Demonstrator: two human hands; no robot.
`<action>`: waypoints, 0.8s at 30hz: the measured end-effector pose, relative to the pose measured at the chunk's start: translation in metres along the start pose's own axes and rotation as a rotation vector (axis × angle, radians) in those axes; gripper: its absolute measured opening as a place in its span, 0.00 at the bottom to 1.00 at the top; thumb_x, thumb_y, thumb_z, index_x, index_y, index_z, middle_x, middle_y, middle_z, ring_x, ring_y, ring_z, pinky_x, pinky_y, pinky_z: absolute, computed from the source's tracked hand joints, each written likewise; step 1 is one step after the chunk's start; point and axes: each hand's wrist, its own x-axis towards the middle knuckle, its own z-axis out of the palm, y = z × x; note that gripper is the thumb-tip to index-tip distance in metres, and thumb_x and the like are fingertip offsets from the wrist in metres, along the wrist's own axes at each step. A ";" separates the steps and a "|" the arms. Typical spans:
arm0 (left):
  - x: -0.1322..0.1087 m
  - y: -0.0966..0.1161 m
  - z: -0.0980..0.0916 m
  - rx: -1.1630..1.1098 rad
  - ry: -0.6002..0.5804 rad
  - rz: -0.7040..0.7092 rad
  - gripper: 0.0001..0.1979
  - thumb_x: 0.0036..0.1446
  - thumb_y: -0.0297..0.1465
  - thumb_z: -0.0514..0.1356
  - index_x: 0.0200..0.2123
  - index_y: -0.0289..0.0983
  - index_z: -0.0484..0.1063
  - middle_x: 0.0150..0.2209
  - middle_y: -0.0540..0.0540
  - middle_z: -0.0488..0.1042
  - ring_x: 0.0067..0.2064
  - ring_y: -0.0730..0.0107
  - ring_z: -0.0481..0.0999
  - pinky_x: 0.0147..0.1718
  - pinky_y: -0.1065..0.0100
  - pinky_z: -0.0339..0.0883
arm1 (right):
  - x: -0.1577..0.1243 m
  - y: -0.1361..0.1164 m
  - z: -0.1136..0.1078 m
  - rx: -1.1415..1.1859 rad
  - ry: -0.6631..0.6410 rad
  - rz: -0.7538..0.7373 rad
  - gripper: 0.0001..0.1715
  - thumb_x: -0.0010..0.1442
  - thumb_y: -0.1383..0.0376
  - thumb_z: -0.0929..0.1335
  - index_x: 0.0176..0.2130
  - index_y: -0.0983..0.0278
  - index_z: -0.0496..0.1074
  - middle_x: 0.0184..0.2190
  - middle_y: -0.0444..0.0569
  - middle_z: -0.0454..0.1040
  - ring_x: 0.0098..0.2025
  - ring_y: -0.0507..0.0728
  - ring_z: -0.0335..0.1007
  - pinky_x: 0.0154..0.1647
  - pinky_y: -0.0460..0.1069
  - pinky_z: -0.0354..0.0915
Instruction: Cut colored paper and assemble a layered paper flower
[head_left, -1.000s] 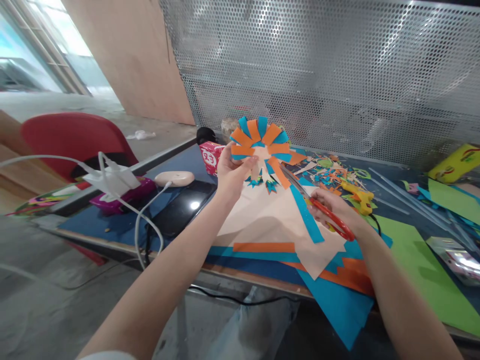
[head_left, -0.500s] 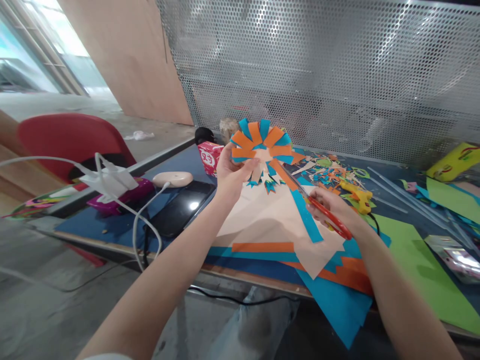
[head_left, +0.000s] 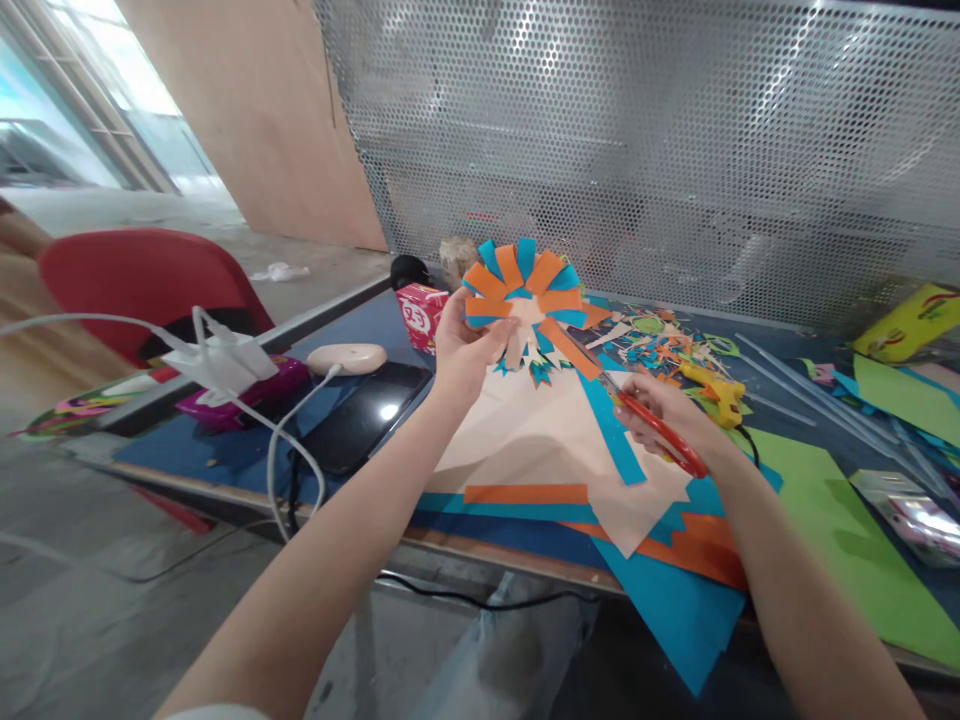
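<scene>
My left hand pinches the lower left of a paper flower, a ring of looped orange and blue strips around a pale centre. One flat orange strip sticks out from the flower toward the lower right. In my right hand is a pair of red-handled scissors, its blades at the free end of that strip. Below lies a blue paper strip on pale paper sheets. Behind the flower's lower edge, zigzag-cut blue and pale paper pieces show.
Paper scraps and a yellow glue gun lie right of the flower. Glue sticks and green sheets are further right. At left are a black phone, white chargers with cables and a red box.
The scissor blades have moved to the end of the orange strip, which now looks shorter and apart from the blue strip below. My left hand and the flower have barely shifted.
</scene>
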 end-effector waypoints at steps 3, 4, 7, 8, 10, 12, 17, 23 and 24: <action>0.000 0.000 0.001 -0.012 0.010 0.007 0.23 0.29 0.28 0.71 0.33 0.40 0.67 0.26 0.54 0.71 0.26 0.78 0.72 0.28 0.75 0.67 | -0.002 -0.001 0.001 -0.051 0.010 -0.028 0.28 0.43 0.41 0.65 0.27 0.60 0.54 0.18 0.37 0.58 0.15 0.46 0.51 0.13 0.44 0.48; 0.000 0.000 0.001 -0.012 0.013 0.009 0.23 0.29 0.28 0.71 0.32 0.40 0.67 0.27 0.54 0.71 0.26 0.78 0.72 0.28 0.75 0.67 | -0.002 -0.002 0.001 -0.060 0.015 -0.035 0.28 0.42 0.42 0.66 0.27 0.60 0.54 0.18 0.37 0.57 0.15 0.46 0.51 0.13 0.44 0.48; 0.000 0.000 0.001 0.001 0.012 0.003 0.23 0.29 0.29 0.72 0.32 0.40 0.67 0.27 0.54 0.72 0.26 0.77 0.73 0.27 0.75 0.67 | -0.001 -0.001 0.001 -0.039 0.023 -0.027 0.28 0.45 0.40 0.62 0.26 0.60 0.54 0.18 0.38 0.58 0.15 0.46 0.50 0.13 0.44 0.48; 0.000 0.000 0.001 0.005 0.006 0.002 0.23 0.29 0.30 0.72 0.32 0.40 0.67 0.27 0.54 0.72 0.26 0.78 0.73 0.27 0.75 0.67 | 0.000 0.000 0.000 -0.026 0.024 -0.023 0.28 0.46 0.39 0.61 0.26 0.60 0.54 0.19 0.38 0.58 0.15 0.46 0.50 0.13 0.44 0.49; 0.000 -0.001 0.000 0.005 -0.006 0.003 0.23 0.29 0.30 0.72 0.33 0.40 0.68 0.27 0.54 0.72 0.27 0.78 0.73 0.28 0.75 0.68 | 0.002 0.001 -0.001 -0.008 0.014 -0.017 0.28 0.47 0.39 0.60 0.26 0.60 0.55 0.19 0.39 0.59 0.15 0.46 0.50 0.13 0.45 0.49; 0.001 -0.002 -0.001 0.000 -0.020 0.005 0.24 0.29 0.30 0.72 0.33 0.40 0.68 0.27 0.54 0.72 0.27 0.78 0.73 0.30 0.75 0.68 | 0.003 0.002 -0.001 0.002 0.000 -0.015 0.27 0.47 0.40 0.60 0.26 0.60 0.55 0.19 0.38 0.59 0.15 0.46 0.50 0.13 0.45 0.49; 0.000 -0.003 -0.001 0.001 -0.030 -0.004 0.24 0.30 0.29 0.72 0.34 0.40 0.68 0.27 0.54 0.72 0.27 0.78 0.73 0.30 0.75 0.68 | 0.002 0.003 0.000 0.018 -0.001 -0.011 0.26 0.48 0.41 0.60 0.26 0.60 0.54 0.18 0.38 0.58 0.14 0.47 0.51 0.12 0.45 0.49; 0.001 -0.005 -0.002 -0.006 -0.029 -0.014 0.23 0.32 0.29 0.71 0.35 0.40 0.68 0.28 0.54 0.73 0.29 0.76 0.75 0.29 0.75 0.68 | -0.002 -0.001 0.000 -0.031 -0.017 -0.027 0.25 0.46 0.43 0.64 0.27 0.59 0.53 0.18 0.35 0.56 0.13 0.46 0.48 0.12 0.45 0.48; 0.002 -0.005 -0.003 -0.018 -0.023 -0.015 0.23 0.32 0.29 0.71 0.35 0.41 0.68 0.29 0.54 0.73 0.29 0.77 0.75 0.30 0.75 0.68 | -0.003 -0.003 0.000 -0.057 -0.019 -0.032 0.24 0.46 0.45 0.65 0.27 0.59 0.53 0.18 0.35 0.56 0.14 0.46 0.48 0.13 0.45 0.48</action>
